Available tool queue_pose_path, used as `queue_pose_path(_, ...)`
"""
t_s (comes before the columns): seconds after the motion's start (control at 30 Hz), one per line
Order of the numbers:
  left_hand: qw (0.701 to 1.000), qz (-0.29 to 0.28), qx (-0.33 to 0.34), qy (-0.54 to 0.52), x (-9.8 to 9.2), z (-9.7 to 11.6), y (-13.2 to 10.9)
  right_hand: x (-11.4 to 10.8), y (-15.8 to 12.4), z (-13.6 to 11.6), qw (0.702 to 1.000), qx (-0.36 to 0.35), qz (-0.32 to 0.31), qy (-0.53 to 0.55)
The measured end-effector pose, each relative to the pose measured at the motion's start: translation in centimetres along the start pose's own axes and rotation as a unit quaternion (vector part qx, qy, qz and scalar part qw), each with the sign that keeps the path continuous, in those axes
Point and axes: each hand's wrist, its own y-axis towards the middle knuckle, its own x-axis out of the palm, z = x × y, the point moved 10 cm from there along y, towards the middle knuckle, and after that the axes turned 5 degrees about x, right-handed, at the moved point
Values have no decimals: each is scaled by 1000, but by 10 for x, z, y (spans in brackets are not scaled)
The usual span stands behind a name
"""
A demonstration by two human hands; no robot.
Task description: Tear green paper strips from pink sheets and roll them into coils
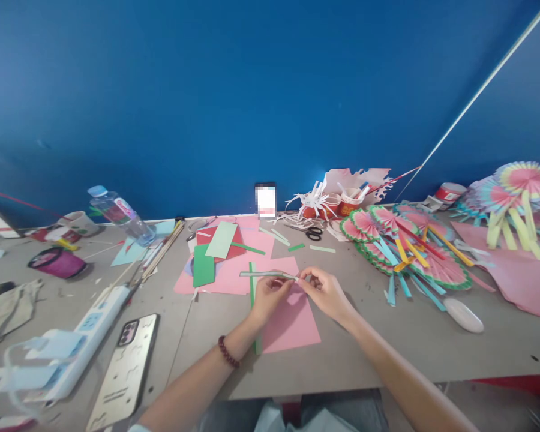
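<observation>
Nearest on the surface [234, 384] there's a patterned phone [128, 363] lying off to the left, then a pink sheet [292, 327] more or less in the middle, right under the hands. A long green strip [252, 285] lies along that sheet's left side, pointing away toward the wall.

Just above the pink sheet is the paper strip being worked on. The paper strip [261, 273] runs crosswise, its long axis roughly in line with the surface's front edge, free end poking out to the left. It's super skinny, pale greyish green, with a slight bend near the fingers.

Both hands are pinching it: the left hand [272, 294] has thumb and finger closed on it, and the right hand [324, 292] has its fingertips pinched at the right end, basically meeting the left's. Knuckles up, forearms angling in from the bottom corners, beaded bracelet [228, 352] on the left wrist.

Past that, green and red paper pieces overlap, with black-handled scissors [314, 233] farther right, then the blue wall [252, 108].
</observation>
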Motion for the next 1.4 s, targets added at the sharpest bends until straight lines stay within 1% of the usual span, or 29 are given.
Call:
queue_pose_path(0.13, 1000, 16, 11, -5, -2, -4, 1, 2, 1, 3, 1000, 7, -5, 7)
queue_pose_path(0.23, 998, 24, 55, 27, -4, 6, 0, 3, 1, 4, 1000, 10, -12, 21)
queue_pose_path(0.33, 993, 16, 99, 65, -2, 18, -2, 4, 0, 4, 999, 12, -16, 34)
queue_pose_path(0.43, 990, 8, 113, 87, -1, 24, -4, 4, 0, 4, 999, 18, -18, 36)
queue_pose_path(0.53, 989, 18, 120, 89, -2, 26, -5, 5, 0, 3, 999, 14, -25, 39)
queue_pose_path(0.67, 991, 25, 113, 69, -3, 25, -4, 5, 1, 4, 999, 11, -25, 42)
queue_pose_path(0.83, 998, -20, 48, 23, 5, 10, -3, 4, 0, 1, 999, 4, -22, 29)
queue_pose_path(0.93, 998, -34, 40, 20, 8, 9, -3, 4, -1, 1, 999, 11, -16, 31)
queue_pose_path(1.03, 996, -34, 62, 49, 7, 14, -3, 5, -1, 2, 999, 17, -22, 43)
queue_pose_path(1.17, 987, -27, 115, 106, 5, 23, -2, 5, 0, 4, 997, 22, -34, 66)
queue_pose_path(1.4, 973, -18, 171, 155, 2, 28, -6, 6, 0, 4, 994, 47, -52, 85)
